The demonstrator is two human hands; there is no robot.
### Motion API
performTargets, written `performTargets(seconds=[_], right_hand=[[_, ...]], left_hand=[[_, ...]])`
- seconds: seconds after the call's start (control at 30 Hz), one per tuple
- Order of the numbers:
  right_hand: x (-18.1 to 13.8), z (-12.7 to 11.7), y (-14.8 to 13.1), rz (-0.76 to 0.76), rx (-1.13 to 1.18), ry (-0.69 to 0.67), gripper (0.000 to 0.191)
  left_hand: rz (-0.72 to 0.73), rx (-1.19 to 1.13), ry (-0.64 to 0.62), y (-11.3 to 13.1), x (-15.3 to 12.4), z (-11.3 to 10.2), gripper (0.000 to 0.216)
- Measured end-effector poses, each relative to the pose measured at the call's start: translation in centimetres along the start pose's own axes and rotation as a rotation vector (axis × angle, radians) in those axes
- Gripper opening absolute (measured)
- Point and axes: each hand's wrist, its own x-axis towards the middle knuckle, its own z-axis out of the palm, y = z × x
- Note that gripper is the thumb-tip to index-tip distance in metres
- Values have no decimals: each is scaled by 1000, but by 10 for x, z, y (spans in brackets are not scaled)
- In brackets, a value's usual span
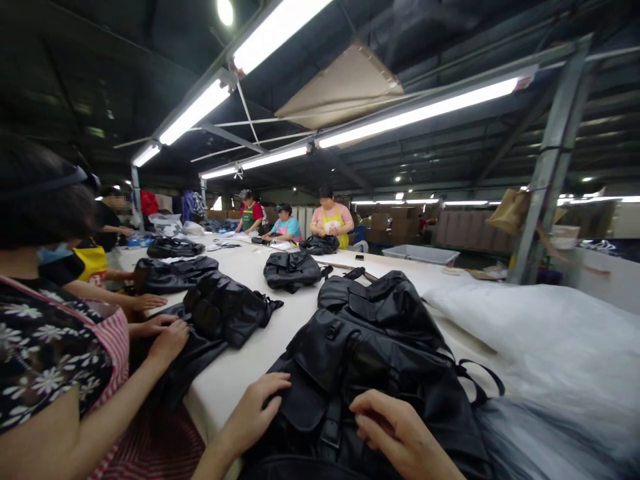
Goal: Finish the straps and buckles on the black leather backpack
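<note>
From the head camera, the black backpack (pixel 370 347) lies on the surface (pixel 295 317), long axis pointing away. The left hand (pixel 257 407) presses its near-left edge, fingers spread flat; the right hand (pixel 395 433) sits atop, fingers curled, grasp unclear.

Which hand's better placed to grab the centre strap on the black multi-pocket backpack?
Right, probably: right hand curls on the black backpack beside its centre strap; left hand lies flat at the bag's left edge, farther off.

Six backpacks (pixel 293 269), five co-workers (pixel 331 220), one tray (pixel 420 253).
</note>
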Motion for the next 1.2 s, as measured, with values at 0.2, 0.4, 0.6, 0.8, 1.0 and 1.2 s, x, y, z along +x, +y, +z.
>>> performTargets(seconds=[0.2,0.4,0.6,0.8,1.0,1.2], right_hand=[[26,-13,-24,-37,-193,111,15],[99,-32,-51,-5,-652,270,15],[131,-3,-9,141,-732,337,16],[128,4,25,118,-600,415,32],[138,-9,41,90,-414,480,26],[139,-18,63,89,72,537,25]], left_hand=[[17,-170,21,11,0,-20,56],[175,-55,-67,47,25,-33,54],[347,185,-128,41,38,-29,42],[486,337,-251,46,61,-20,45],[363,102,-259,66,96,-9,14],[62,-221,-80,73,127,35,16]])
